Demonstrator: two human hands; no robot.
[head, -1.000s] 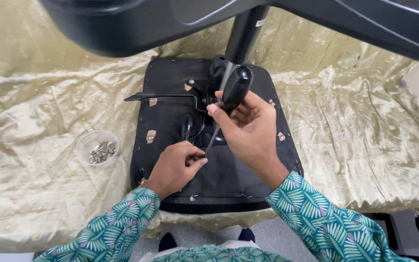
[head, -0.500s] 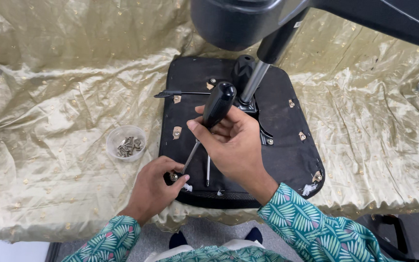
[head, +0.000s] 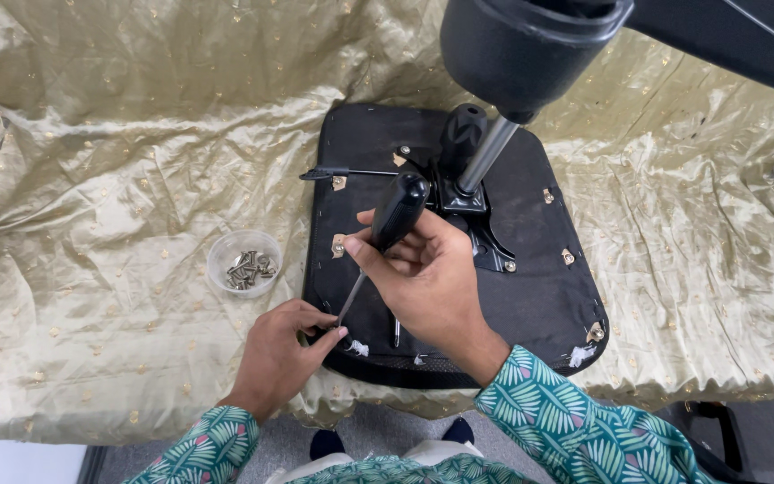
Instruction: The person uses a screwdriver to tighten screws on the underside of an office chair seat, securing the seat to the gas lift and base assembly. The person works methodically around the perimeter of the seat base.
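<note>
- A small clear bowl (head: 244,263) of metal screws (head: 248,266) is sitting on the gold cloth (head: 91,179), off to the left of both hands and a little above the left one.
- The gold cloth is lying crumpled over the surface, spreading out on every side of the hands.
- The left hand (head: 284,354) is resting at the near left edge of the black chair seat (head: 539,287); its grip is pinched nearly closed, thumb and forefinger meeting around the tip of the screwdriver (head: 385,235). Whether a screw is sitting between the fingertips cannot be told.
- The screwdriver is slanting up and to the right from the left hand's pinch, its thin metal shaft running into a black handle.
- The right hand (head: 423,278) is sitting just above and to the right of the left hand, its grip wrapped closed around the lower part of the screwdriver handle, with the handle's rounded top sticking out above the fingers.
- The chair seat is lying upside down on the cloth, under and beyond the right hand.
- A metal post (head: 485,154) is rising from the bracket on the seat, just beyond the right hand.
- Both sleeves (head: 575,421) are showing a green leaf pattern.
</note>
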